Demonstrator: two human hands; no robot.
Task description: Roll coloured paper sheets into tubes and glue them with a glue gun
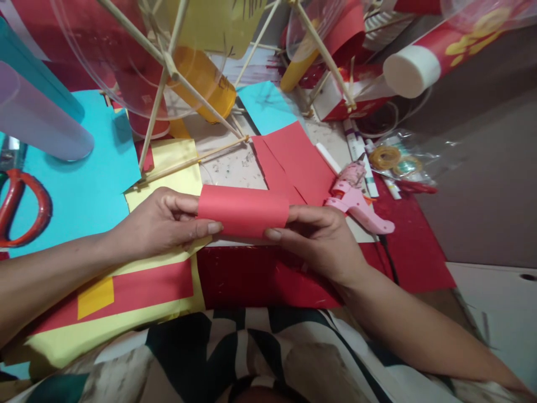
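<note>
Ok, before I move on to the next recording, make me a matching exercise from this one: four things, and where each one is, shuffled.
1. curved red paper
2. pink glue gun
3. red-handled scissors
4. small orange piece

A. beside the right hand
B. on a red strip
C. between left hand and right hand
D. on the blue sheet

Pairs: 1-C, 2-A, 3-D, 4-B

Left hand (165,222) has the curled red paper (244,210) pinched at 9 o'clock, right hand (325,238) at 3, pink glue gun (361,206) right by it.
</note>
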